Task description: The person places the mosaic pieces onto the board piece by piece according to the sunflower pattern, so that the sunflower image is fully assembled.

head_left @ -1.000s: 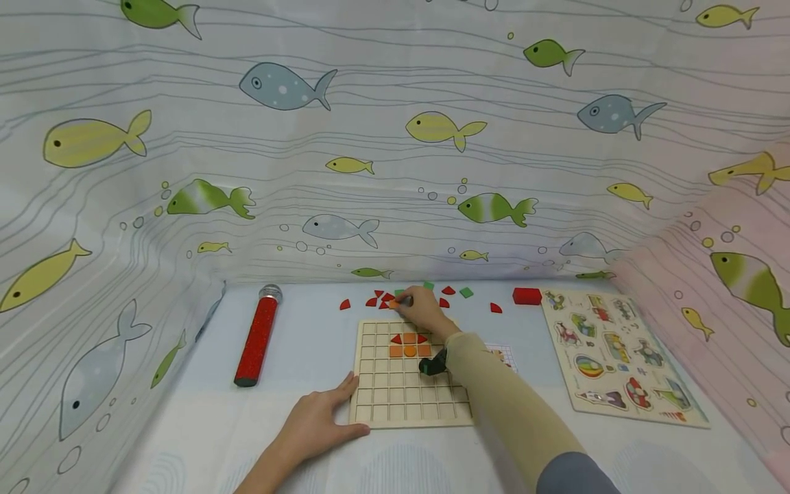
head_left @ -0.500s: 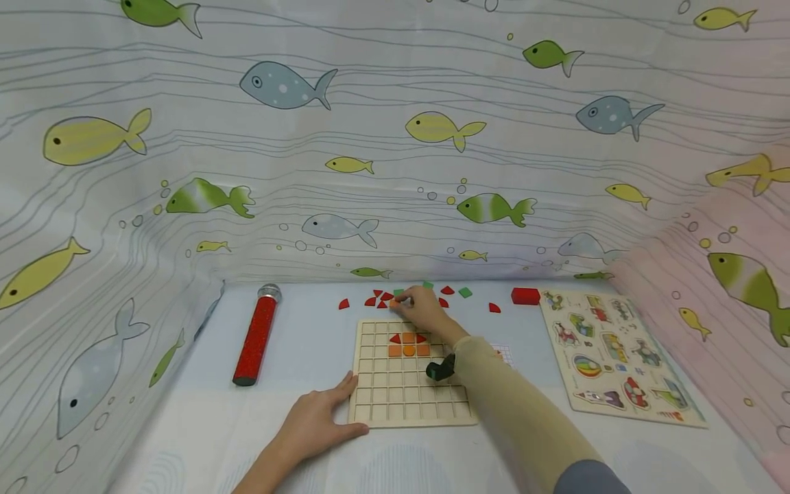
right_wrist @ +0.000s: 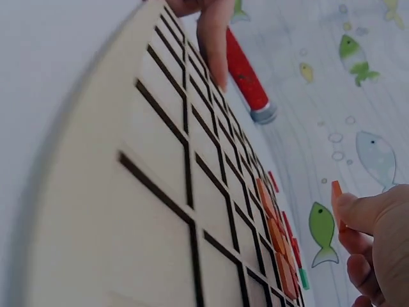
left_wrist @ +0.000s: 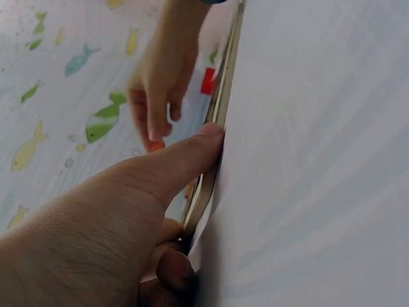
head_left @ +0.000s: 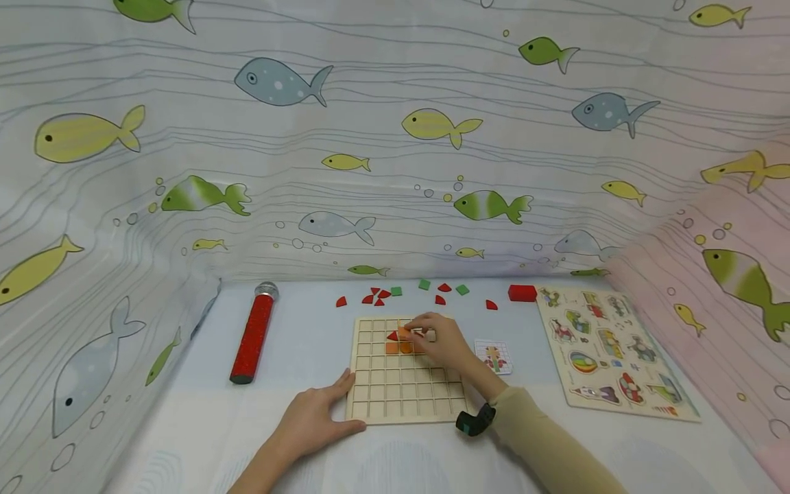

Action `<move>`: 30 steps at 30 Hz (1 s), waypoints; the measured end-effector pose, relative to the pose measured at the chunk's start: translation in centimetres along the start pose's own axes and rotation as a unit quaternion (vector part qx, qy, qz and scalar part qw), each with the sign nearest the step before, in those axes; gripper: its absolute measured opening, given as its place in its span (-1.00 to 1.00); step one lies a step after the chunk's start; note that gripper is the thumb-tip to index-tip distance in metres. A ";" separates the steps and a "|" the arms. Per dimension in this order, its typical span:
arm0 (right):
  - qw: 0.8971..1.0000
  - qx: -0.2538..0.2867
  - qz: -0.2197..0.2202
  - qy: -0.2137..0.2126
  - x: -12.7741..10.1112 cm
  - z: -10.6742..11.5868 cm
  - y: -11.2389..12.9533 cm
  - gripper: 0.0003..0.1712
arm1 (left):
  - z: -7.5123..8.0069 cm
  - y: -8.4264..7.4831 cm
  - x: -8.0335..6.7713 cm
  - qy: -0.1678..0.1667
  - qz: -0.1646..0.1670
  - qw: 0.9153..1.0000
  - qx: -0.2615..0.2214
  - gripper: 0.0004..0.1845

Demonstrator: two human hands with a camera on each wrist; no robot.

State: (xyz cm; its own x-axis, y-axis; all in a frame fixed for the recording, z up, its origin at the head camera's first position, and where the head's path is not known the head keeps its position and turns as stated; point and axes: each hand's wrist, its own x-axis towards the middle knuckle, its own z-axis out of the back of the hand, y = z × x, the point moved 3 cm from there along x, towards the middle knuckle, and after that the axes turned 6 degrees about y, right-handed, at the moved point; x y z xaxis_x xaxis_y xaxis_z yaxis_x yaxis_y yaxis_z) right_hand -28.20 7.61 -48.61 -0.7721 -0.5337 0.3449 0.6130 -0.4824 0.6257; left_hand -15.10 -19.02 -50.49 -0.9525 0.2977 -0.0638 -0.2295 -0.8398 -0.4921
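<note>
1. The wooden grid board (head_left: pixel 404 370) lies flat on the pale table (head_left: pixel 308 329). A few of its far cells are filled: a red piece (head_left: pixel 391 336) at the left, and orange pieces (head_left: pixel 392 348) in the row just nearer; the rest of the cells are bare.
2. The right hand (head_left: pixel 439 341) hovers over the far part of the board, fingertips pinched together on a small orange tile (right_wrist: pixel 336 192), held just above the filled cells.
3. The left hand (head_left: pixel 315 420) rests flat at the board's near left corner, fingers relaxed and straight, its thumb (left_wrist: pixel 185 160) pressed along the board's edge.
4. Beyond the far edge of the board lie loose red pieces (head_left: pixel 376 297) and green squares (head_left: pixel 424 284), scattered, well apart from both hands.
5. A red block (head_left: pixel 522 293) sits far right of them, beside an animal peg puzzle (head_left: pixel 611 353) at the right.
6. A small pattern card (head_left: pixel 496 357) lies just right of the board, close to the right wrist.
7. A red glittery tube (head_left: pixel 253 336) lies left of the board, apart from it.
8. Nothing stands between the pinched tile and the cells below it.
</note>
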 end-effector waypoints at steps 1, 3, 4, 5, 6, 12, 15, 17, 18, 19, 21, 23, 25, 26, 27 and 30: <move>1.000 0.000 0.004 0.001 -0.5 -0.1 0.2 -0.79 | 0.0 0.0 0.0 -0.001 0.000 1.000 0.002 0.03; 1.000 0.003 0.003 0.005 -1.4 -0.4 0.5 -0.79 | 0.1 0.1 0.0 -0.003 0.000 1.000 0.004 0.04; 1.000 0.002 -0.001 0.007 -1.9 -0.6 0.6 -0.79 | 0.1 0.1 0.0 -0.004 0.000 1.000 0.005 0.04; 1.000 0.001 -0.006 0.009 -2.3 -0.8 0.6 -0.79 | 0.1 0.1 0.0 -0.005 0.000 1.000 0.005 0.04; 1.000 -0.002 -0.014 0.010 -2.6 -0.9 0.6 -0.79 | 0.1 0.1 0.0 -0.005 -0.001 1.000 0.006 0.04; 1.000 -0.005 -0.016 0.013 -4.1 -1.7 0.6 -0.81 | 0.1 0.0 0.1 -0.001 0.001 1.000 -0.002 0.03; 1.000 0.001 -0.005 0.020 -4.4 -1.9 0.5 -0.83 | 0.0 -0.1 0.0 0.000 0.004 1.000 -0.001 0.03; 1.000 0.002 0.000 0.022 -4.5 -2.1 0.4 -0.86 | 0.0 -0.2 0.0 -0.001 0.006 1.000 -0.001 0.03; 1.000 0.000 0.002 0.021 -4.5 -2.1 0.4 -0.86 | 0.0 -0.2 0.0 -0.001 0.006 1.000 -0.001 0.03; 1.000 -0.002 0.005 0.020 -4.6 -2.2 0.4 -0.87 | 0.0 -0.2 -0.1 -0.001 0.007 1.000 -0.001 0.03; 1.000 -0.006 0.013 0.014 -4.7 -2.3 0.4 -0.88 | 0.0 -0.2 -0.1 0.001 0.007 1.000 0.000 0.03; 1.000 -0.010 0.023 0.007 -4.7 -2.4 0.4 -0.88 | 0.0 -0.1 -0.1 0.001 0.005 1.000 0.001 0.03; 1.000 -0.012 0.029 0.002 -4.7 -2.4 0.4 -0.87 | 0.0 -0.1 0.0 0.003 0.003 1.000 0.001 0.03; 0.999 -0.014 0.029 0.001 -4.7 -2.4 0.4 -0.87 | 0.0 -0.1 0.0 0.003 0.002 1.000 0.001 0.03; 0.999 -0.015 0.029 0.000 -4.7 -2.5 0.4 -0.87 | 0.0 -0.1 0.0 0.002 0.001 1.000 0.001 0.03; 0.999 -0.016 0.028 -0.002 -4.6 -2.6 0.4 -0.87 | 0.0 0.0 0.0 0.000 0.000 1.000 0.002 0.03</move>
State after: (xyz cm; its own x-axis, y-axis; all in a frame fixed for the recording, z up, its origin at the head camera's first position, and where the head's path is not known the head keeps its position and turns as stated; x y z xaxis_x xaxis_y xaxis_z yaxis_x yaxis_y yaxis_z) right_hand -24.00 8.04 -51.77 -0.7374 -0.5575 0.3812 0.6599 -0.4744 0.5827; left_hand -15.12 -19.03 -50.45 -0.9526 0.2972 -0.0642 -0.2297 -0.8417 -0.4886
